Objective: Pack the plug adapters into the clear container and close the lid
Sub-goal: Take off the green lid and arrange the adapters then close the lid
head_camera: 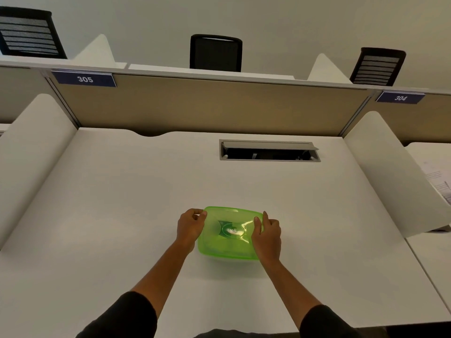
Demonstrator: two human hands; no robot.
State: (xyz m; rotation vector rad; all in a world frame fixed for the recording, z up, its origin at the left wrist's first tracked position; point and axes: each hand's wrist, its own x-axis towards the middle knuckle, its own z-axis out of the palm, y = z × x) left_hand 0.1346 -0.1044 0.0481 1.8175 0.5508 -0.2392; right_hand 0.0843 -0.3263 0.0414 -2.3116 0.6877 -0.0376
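A translucent green lid (230, 234) lies on top of the clear container, whose lower edge (227, 260) barely shows beneath it, on the white desk. Dark shapes show faintly through the lid; I cannot tell what they are. My left hand (190, 228) grips the lid's left rim with the fingers curled at the far left corner. My right hand (267, 236) holds the lid's right rim, thumb on top. No loose plug adapters are visible on the desk.
The white desk (122, 215) has a recessed cable tray (269, 151) with its flap open at the back. White side dividers (390, 172) flank the desk. A beige partition (207, 108) stands behind. Papers (439, 181) lie on the neighbouring desk at right.
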